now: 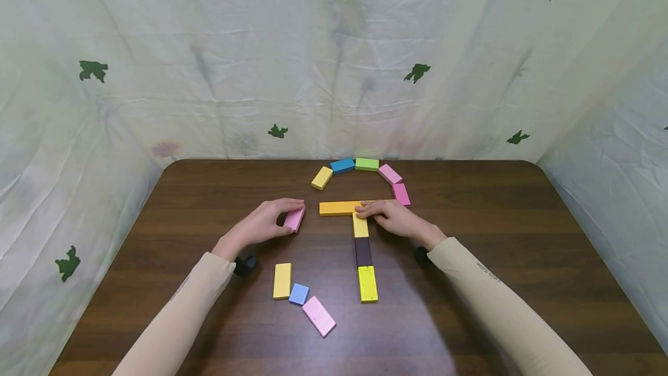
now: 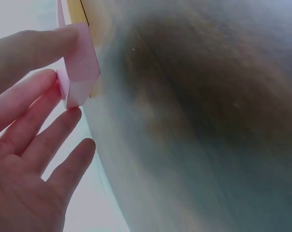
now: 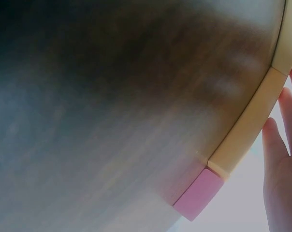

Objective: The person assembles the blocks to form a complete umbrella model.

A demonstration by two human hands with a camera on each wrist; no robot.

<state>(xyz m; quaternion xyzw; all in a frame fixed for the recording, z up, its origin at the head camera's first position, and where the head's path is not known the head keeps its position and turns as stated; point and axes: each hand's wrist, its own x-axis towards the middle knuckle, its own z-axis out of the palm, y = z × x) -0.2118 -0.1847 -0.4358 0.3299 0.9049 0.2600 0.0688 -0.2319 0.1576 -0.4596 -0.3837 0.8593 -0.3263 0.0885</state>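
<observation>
In the head view my left hand [image 1: 268, 220] pinches a pink block [image 1: 294, 219] between thumb and fingers, left of the orange block [image 1: 336, 209]. The left wrist view shows the pink block [image 2: 83, 67] with the thumb on one face and fingertips at the other side. My right hand [image 1: 394, 217] rests its fingertips on the blocks where the crosswise row meets a yellow block [image 1: 360, 226]; its fingers look fairly straight in the right wrist view. The hand partly hides the row's right half, whose end meets a deep pink block [image 1: 400, 194].
An arc of yellow [image 1: 322, 178], blue [image 1: 342, 165], green [image 1: 367, 164] and pink [image 1: 390, 173] blocks curves behind. A dark block [image 1: 363, 252] and bright yellow block [image 1: 367, 284] extend nearer. Yellow [image 1: 282, 281], light blue [image 1: 299, 294] and pink [image 1: 319, 316] blocks lie front left.
</observation>
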